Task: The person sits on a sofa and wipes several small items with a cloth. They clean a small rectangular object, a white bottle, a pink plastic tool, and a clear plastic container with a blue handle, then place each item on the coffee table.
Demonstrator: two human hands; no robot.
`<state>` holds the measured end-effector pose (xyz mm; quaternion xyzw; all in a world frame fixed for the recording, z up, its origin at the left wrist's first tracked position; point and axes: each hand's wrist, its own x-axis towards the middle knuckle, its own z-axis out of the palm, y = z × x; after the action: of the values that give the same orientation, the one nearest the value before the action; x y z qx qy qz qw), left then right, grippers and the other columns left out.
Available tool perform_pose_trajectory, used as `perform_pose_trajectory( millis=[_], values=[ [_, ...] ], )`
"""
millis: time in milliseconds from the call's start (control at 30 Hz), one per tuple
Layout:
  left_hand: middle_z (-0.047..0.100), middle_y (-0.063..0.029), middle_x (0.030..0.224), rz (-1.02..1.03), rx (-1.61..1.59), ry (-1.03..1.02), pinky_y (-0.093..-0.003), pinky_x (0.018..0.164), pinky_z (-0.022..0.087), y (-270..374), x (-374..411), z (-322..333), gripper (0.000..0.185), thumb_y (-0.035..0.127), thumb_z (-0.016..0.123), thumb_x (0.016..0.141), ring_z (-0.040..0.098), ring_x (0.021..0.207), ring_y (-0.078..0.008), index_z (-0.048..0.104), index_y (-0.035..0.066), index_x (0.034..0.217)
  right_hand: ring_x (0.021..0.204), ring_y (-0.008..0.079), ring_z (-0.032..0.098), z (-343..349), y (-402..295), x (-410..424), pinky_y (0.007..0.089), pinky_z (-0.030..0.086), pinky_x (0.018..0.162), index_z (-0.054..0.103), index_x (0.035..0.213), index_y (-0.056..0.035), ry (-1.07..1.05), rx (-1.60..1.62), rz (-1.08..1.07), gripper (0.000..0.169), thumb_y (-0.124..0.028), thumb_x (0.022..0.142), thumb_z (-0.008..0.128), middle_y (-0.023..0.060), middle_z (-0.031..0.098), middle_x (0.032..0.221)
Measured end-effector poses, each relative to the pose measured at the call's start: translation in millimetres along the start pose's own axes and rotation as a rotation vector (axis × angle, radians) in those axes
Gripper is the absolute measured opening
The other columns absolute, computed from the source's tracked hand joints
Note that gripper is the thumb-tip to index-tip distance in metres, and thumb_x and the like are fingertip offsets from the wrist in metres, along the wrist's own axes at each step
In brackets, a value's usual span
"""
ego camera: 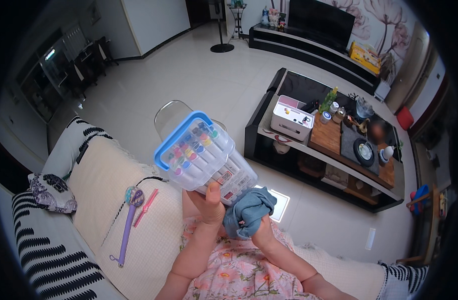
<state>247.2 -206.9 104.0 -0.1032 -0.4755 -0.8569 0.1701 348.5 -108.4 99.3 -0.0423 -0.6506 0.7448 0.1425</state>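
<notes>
A clear plastic case of markers (210,161) with a blue carrying handle (180,137) is raised in front of me, tilted. Coloured marker ends show through its lid, and a printed label with a code is on its side. My left hand (210,202) grips the case from below, thumb on its near side. A bunched blue-grey cloth (249,213) is in my right hand (264,230), pressed against the bottom end of the case. The cloth hides most of my right fingers.
On the cream sofa cover (154,221) to my left lie a purple-handled massage hammer (127,228) and a pink comb (146,208). The coffee table (281,150) at right bears a white storage box (292,118), bottles and a tea tray. A metal-framed stool (172,107) stands behind the case.
</notes>
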Motion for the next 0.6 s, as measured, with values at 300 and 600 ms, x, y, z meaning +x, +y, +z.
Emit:
perform_pose_trajectory(
  millis=[300, 600],
  values=[
    [0.047, -0.0108, 0.135, 0.015, 0.09, -0.105, -0.0365, 0.104, 0.038, -13.9, -14.6, -26.0, 0.066, 0.019, 0.065, 0.077, 0.048, 0.12, -0.0245, 0.043, 0.0, 0.136, 0.096, 0.0188, 0.059, -29.1, -0.7, 13.2, 0.0336, 0.048, 0.093, 0.055, 0.113, -0.0077, 0.176, 0.711, 0.148, 0.026, -0.028, 0.101, 0.043, 0.0046, 0.061, 0.105],
    [0.046, -0.0087, 0.134, -0.204, 0.045, -0.019, -0.0415, 0.103, 0.042, 9.8, -28.5, -11.6, 0.087, 0.034, 0.075, 0.076, 0.049, 0.122, -0.0241, 0.029, 0.008, 0.146, 0.097, 0.0215, 0.06, -35.6, 13.2, 17.8, 0.0382, 0.047, 0.093, 0.057, 0.111, -0.0089, -0.096, 0.659, 0.191, 0.03, -0.034, 0.094, 0.051, 0.0082, 0.062, 0.103]
  ],
)
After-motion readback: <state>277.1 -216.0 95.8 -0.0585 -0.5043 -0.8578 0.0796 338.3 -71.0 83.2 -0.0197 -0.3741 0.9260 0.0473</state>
